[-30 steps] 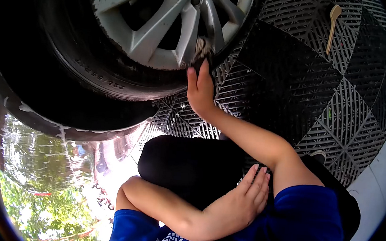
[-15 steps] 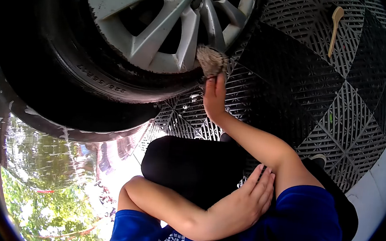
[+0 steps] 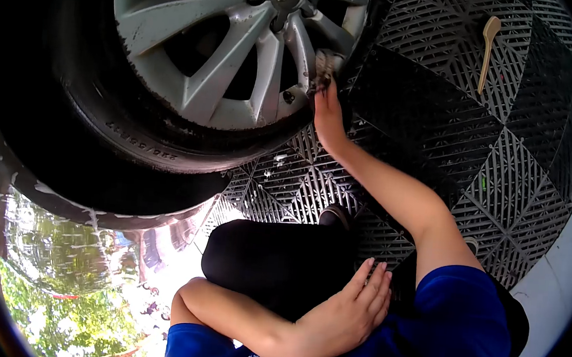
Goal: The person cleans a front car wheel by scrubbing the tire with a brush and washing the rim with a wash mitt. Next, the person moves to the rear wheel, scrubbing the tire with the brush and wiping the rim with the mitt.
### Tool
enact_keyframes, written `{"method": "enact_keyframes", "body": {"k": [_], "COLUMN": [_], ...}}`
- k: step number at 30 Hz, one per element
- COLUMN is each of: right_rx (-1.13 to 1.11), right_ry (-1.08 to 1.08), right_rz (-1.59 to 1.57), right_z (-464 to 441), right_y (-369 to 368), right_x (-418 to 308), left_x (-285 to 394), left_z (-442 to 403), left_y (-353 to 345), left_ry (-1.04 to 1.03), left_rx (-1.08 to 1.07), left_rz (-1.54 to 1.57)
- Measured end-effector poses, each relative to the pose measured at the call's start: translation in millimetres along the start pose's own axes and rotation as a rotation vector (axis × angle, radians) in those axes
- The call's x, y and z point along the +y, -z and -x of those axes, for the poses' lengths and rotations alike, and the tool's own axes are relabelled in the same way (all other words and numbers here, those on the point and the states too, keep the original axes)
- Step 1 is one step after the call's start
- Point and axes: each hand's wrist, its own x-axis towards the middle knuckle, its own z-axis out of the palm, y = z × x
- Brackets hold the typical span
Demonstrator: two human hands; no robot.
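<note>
My right hand [image 3: 330, 120] reaches up to the silver alloy wheel [image 3: 222, 65] and is closed on a shaggy grey-brown scrubber [image 3: 325, 68]. The scrubber presses against the lower right of the rim, beside the outer end of a spoke; its exact kind is blurred. Around the rim sits the black tyre [image 3: 146, 147]. My left hand [image 3: 346, 309] lies across my body near my right elbow, fingers stretched out, holding nothing.
A wooden-handled tool [image 3: 487, 53], face hidden, lies on the black and grey slatted floor tiles [image 3: 504, 177] at upper right. The glossy car body [image 3: 56, 240], spotted with suds, curves along the left. My bent knee [image 3: 272, 259] is below the wheel.
My right hand has moved the scrubber up and slightly right along the rim. The view has shifted a little; my left hand stays across my body.
</note>
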Motion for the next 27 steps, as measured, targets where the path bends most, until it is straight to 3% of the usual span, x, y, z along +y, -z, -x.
{"method": "enact_keyframes", "body": {"k": [2,4,5,6,8,10,12,14,15,18,19,22,23,24,27], "right_rx": [-0.066,-0.242,-0.333,-0.424,-0.395,-0.348,-0.327,-0.462,-0.511,-0.700,-0.790,-0.670,-0.486,-0.283,0.008], "right_ry": [-0.025,0.075,0.089,0.227,0.538,0.655,0.609,0.595,0.700,0.710,0.592,0.647,0.719,0.631,0.492], "right_rz": [0.130,0.263,0.306,0.431,0.472,0.676,0.735,0.960,1.059,1.075,0.976,0.918,0.777,0.803,0.691], "right_z": [-39.8,-90.4,-95.5,-98.7,-89.1,-69.5,-48.7,-45.0,-55.1,-94.2,-106.0,-105.1,-91.8,-73.6,-49.6], "right_y": [3.1,15.1,23.8,31.6,37.1,48.1,60.6,74.3,77.9,70.7,66.2,61.7,52.5,44.5,9.1], "right_x": [-0.7,49.8,13.3,3.9,10.9,29.2,34.3,39.9,27.5,6.7,1.4,20.1,20.2,38.9,35.0], "left_x": [-1.3,-2.9,-4.6,-6.4,-10.7,-15.4,-18.2,-20.7,-21.6,-19.9,-20.2,-19.9,-19.9,-18.3,-18.1], "left_z": [2.3,1.7,0.4,0.2,-1.0,-2.1,-0.6,-0.5,-1.0,-1.8,-3.5,-3.5,-4.2,-4.8,-5.7], "left_y": [2.0,4.2,5.5,6.5,4.3,4.9,6.3,6.1,5.6,-0.2,-0.1,2.2,2.7,3.2,1.3], "left_ry": [0.006,0.020,0.004,-0.017,-0.012,0.003,0.042,0.029,0.017,0.032,0.028,0.008,0.017,0.028,0.037], "left_rx": [0.003,0.008,-0.009,-0.030,-0.023,-0.003,0.011,0.011,0.011,-0.031,-0.032,-0.004,0.003,0.008,0.011], "left_rz": [0.001,0.025,0.029,0.031,0.029,0.001,0.002,0.021,0.041,0.033,0.030,0.020,0.022,0.030,0.041]}}
